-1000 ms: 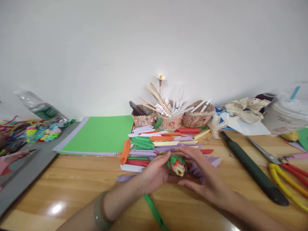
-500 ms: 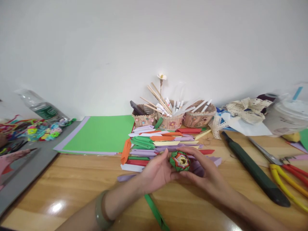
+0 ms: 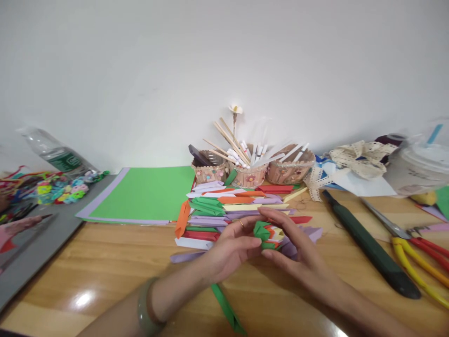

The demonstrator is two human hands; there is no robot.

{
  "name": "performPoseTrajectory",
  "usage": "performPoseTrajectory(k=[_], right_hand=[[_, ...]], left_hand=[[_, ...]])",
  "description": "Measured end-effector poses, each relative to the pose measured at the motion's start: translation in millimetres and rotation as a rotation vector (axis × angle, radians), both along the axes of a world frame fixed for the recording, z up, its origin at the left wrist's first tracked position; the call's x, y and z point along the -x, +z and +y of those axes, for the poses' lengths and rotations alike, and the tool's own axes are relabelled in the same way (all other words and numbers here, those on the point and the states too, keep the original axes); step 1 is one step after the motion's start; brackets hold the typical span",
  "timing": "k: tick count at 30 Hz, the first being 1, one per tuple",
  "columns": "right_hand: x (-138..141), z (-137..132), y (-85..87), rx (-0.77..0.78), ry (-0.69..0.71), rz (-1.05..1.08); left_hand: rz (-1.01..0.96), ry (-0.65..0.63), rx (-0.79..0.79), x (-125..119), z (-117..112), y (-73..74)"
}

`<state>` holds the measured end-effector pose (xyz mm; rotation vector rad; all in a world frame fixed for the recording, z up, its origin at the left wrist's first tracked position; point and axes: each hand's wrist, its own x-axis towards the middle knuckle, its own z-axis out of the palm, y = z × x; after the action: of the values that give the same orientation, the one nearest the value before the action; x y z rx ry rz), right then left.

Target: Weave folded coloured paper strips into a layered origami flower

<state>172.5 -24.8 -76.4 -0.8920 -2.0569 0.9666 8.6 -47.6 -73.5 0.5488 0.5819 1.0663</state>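
A small rolled paper piece (image 3: pixel 268 232), green outside with orange, red and pale layers, is held between both hands above the wooden table (image 3: pixel 105 271). My left hand (image 3: pixel 231 245) grips its left side with thumb and fingers; a green bangle sits on that wrist. My right hand (image 3: pixel 298 248) pinches its right side, fingers curved over the top. Just behind lies a pile of folded paper strips (image 3: pixel 228 208) in green, orange, lilac, red and white. A long green folded strip (image 3: pixel 226 309) lies on the table under my left forearm.
Three small woven baskets (image 3: pixel 250 175) with sticks and paper rolls stand at the wall. Green and lilac sheets (image 3: pixel 143 194) lie left of the pile. A dark green cutter (image 3: pixel 372 250), scissors (image 3: pixel 384 222) and yellow-red pliers (image 3: pixel 421 262) lie right. A plastic bottle (image 3: pixel 56 157) and colourful trinkets (image 3: pixel 59 189) sit far left.
The rolled piece has been turned between my fingers, from showing its open centre to showing its side. My hands shifted slightly away from me.
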Motion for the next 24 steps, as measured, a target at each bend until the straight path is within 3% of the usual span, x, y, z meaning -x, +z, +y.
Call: performPoseTrajectory(k=[12,24], right_hand=[[6.0,-3.7,10.2,-0.12,0.069,-0.081],[6.8,-3.0,5.9,-0.179,0.064,-0.165]], left_hand=[[0.237,0.088,0.042,-1.6,1.0,-1.7],[0.279,0.089,0.124,-1.3,1.9,-1.5]])
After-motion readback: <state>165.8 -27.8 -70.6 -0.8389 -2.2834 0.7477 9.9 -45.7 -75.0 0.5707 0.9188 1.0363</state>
